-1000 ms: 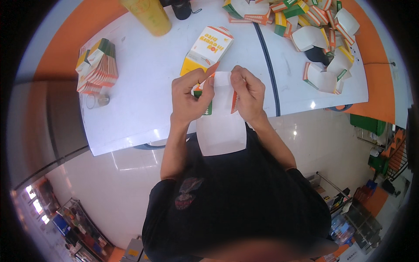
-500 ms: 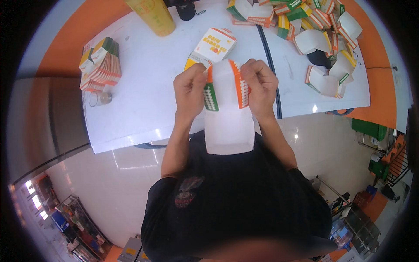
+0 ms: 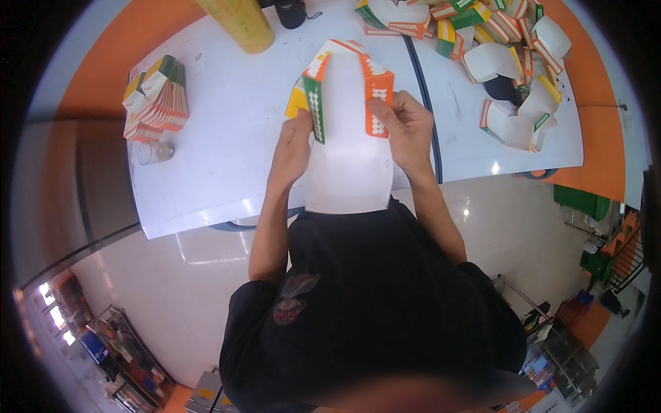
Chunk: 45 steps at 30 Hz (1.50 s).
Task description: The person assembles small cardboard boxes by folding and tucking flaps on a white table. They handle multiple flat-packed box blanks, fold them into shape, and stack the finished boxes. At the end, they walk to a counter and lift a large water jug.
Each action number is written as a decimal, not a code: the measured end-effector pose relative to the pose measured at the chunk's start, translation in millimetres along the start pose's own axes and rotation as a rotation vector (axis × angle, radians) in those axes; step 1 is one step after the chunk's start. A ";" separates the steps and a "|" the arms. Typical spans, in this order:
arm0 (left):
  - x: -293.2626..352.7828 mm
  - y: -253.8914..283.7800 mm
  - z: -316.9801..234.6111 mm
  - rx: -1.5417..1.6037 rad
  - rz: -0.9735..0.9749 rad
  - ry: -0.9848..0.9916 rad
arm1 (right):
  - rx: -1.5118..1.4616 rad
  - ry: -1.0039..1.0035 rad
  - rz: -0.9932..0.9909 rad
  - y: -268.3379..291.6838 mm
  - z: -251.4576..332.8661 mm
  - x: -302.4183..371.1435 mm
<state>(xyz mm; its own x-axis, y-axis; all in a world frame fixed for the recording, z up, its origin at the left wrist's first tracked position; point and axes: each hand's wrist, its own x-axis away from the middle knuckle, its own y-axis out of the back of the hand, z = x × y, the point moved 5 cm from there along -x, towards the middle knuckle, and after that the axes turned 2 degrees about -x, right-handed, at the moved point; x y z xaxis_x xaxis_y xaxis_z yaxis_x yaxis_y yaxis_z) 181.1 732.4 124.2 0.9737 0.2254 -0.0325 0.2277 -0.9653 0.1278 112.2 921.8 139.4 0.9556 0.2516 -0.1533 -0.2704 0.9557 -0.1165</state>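
A partly folded paper food box (image 3: 348, 162) is held up in front of my chest at the table's near edge. Its inside is white, with a green panel standing along the left and an orange patterned panel along the right. My left hand (image 3: 295, 146) pinches the green side near its lower end. On the orange side, my right hand (image 3: 407, 131) grips with the thumb on the panel's face and the fingers behind. Behind the box, the yellow part of another carton (image 3: 296, 100) shows; the rest of it is hidden.
On the white table (image 3: 213, 151), a stack of flat cartons (image 3: 157, 100) lies left beside a small clear glass (image 3: 155, 152). A yellow cup (image 3: 241, 26) and a black object (image 3: 290, 14) stand at the back. Folded boxes (image 3: 492, 62) pile up at the far right.
Both hands have carried the box slightly away from my body. The side panels now stand more upright, and my fists have loosened into pinching grips lower on the sides.
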 end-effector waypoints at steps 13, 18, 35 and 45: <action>25.5 -0.1 27.8 -0.113 0.080 -0.011 | -0.152 -0.188 0.002 -6.8 -42.5 18.4; 51.0 -34.3 41.2 0.701 0.330 0.189 | -0.276 -0.067 -0.009 -15.1 -55.5 14.5; -52.5 33.3 8.7 -0.990 0.011 -0.100 | -0.757 -0.494 -0.130 -61.8 -124.4 -94.8; -78.3 -40.5 100.3 -1.173 0.024 -0.130 | -0.101 -0.195 -0.293 -5.7 -162.9 -103.5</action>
<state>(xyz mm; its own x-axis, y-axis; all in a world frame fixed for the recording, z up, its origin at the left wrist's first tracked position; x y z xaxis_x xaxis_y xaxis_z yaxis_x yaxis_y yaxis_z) 95.4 740.5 22.2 0.9856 0.1283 -0.1099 0.1386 -0.2422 0.9603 -4.2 865.4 -3.9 0.9959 0.0027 0.0899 0.0177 0.9740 -0.2259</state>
